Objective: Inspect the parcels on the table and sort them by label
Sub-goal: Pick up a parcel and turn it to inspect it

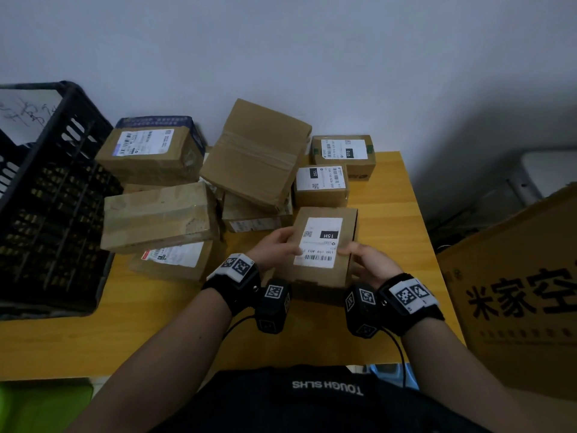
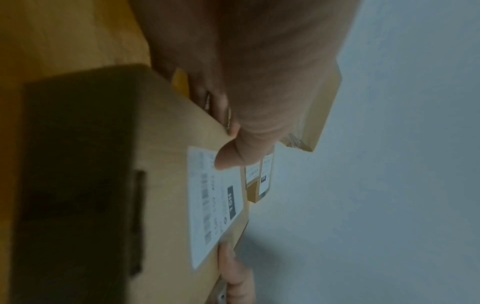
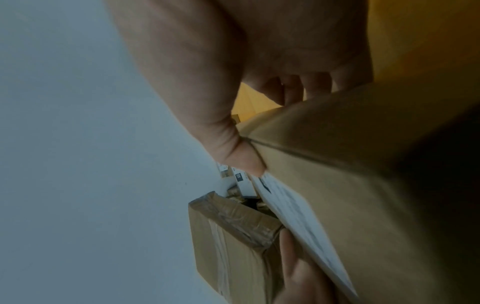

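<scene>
I hold a small cardboard parcel point(image 1: 345, 270) above the yellow table point(image 1: 396, 214), its white label reading "15H" point(image 1: 318, 242) facing up. My left hand point(image 1: 276, 248) grips its left edge, thumb on the label. My right hand point(image 1: 365, 260) grips its right edge, thumb on top, fingers underneath. In the left wrist view the left hand's thumb point(image 2: 233, 156) presses on the parcel's label point(image 2: 213, 205). The right wrist view shows my right hand's thumb point(image 3: 244, 158) on the parcel point(image 3: 350, 185). Beyond it sit a parcel labelled "150" point(image 1: 321, 185) and another labelled "010" point(image 1: 343, 154).
A pile of several cardboard parcels point(image 1: 162, 214) fills the table's far left and middle, one large box point(image 1: 256, 154) tilted on top. A black plastic crate point(image 1: 53, 198) stands at the left. A big printed carton point(image 1: 515, 292) stands at the right. A wall is behind.
</scene>
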